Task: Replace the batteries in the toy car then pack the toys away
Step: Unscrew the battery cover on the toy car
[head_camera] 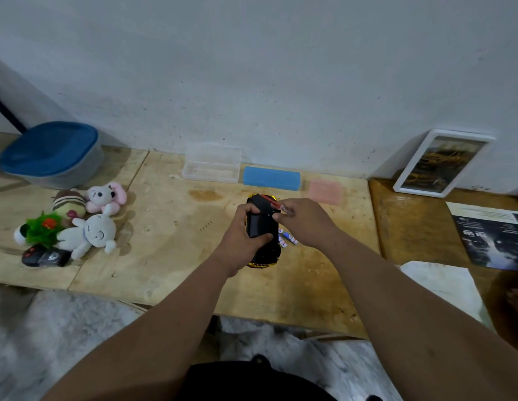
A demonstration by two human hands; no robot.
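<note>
**Car flipped on bench, both hands on it**

Plywood bench (171, 256) runs along a white wall. Back left: grey tub w/ blue lid (51, 153). Framed picture (443, 163) leans on wall at right. Near bench centre the toy car (262, 230) lies underside up, black w/ yellow trim. Left hand (246, 235) closed around car's middle. Right hand (305, 221) pinches a red-handled screwdriver (273, 202) over the car's far end. Plush toys (78, 224) heaped at left, a black remote (45, 257) just in front of them. Blue case (271, 178) at back, clear box (211, 166) beside it. Small batteries (287, 238) lie just right of car, under the right wrist.
</note>
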